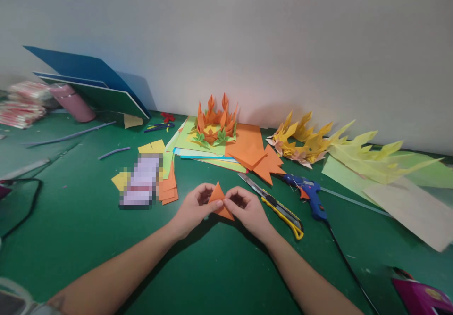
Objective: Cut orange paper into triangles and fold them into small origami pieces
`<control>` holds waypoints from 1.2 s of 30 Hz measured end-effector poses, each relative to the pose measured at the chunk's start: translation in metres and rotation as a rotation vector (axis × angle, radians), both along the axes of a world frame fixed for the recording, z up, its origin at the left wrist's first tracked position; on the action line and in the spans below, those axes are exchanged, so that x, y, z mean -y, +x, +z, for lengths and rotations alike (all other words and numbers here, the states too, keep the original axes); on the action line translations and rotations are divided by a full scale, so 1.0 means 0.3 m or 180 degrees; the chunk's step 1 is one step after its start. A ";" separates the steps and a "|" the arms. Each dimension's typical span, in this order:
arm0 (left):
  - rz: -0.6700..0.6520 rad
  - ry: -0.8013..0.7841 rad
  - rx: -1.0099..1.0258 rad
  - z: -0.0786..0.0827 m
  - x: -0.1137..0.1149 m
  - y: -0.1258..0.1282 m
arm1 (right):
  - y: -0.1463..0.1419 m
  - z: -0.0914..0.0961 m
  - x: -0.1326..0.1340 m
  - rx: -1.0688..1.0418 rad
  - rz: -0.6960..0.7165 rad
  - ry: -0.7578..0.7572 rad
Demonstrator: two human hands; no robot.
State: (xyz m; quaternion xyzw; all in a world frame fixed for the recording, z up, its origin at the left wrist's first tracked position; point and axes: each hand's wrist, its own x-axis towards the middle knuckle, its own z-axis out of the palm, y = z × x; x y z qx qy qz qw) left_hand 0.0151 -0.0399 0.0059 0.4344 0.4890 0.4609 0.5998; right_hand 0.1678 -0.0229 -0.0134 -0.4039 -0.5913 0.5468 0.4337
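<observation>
A small folded piece of orange paper [217, 192], triangular at its top, is held above the green table between my two hands. My left hand [194, 207] pinches its left side, thumb on the front. From the other side my right hand [249, 209] grips it between thumb and fingers, the thumb tips nearly meeting. Just right of my right hand lies a yellow-handled utility knife [278, 207]. Left of my left hand rest several small orange paper pieces [169, 188], beside a blurred-out phone-like rectangle [141, 181].
Behind stand an orange folded-paper crown [216, 122] on stacked sheets and a yellow paper crown [307, 138]. A blue glue gun [311, 194] with a black cord lies to the right. At the back left are a pink bottle [72, 103] and leaning blue boards [85, 70].
</observation>
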 end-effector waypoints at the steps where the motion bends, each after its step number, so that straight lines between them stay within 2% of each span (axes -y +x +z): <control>1: -0.0001 0.0041 -0.0078 0.004 0.001 0.000 | -0.001 0.001 0.002 0.0033 0.0005 0.0020; 7: 0.0219 0.0174 -0.0440 0.013 -0.003 -0.010 | -0.005 0.001 0.011 0.0147 0.0180 0.0048; 18: 0.0554 -0.0288 0.0158 0.008 -0.011 -0.009 | -0.003 -0.001 0.005 0.0155 0.0093 -0.0023; 26: 0.0582 -0.0276 0.0224 0.012 -0.003 -0.003 | -0.003 0.002 0.010 0.0128 0.0233 0.0025; 36: 0.0554 -0.0260 0.0315 0.012 0.001 -0.004 | -0.001 -0.006 0.007 0.0347 0.0100 -0.0034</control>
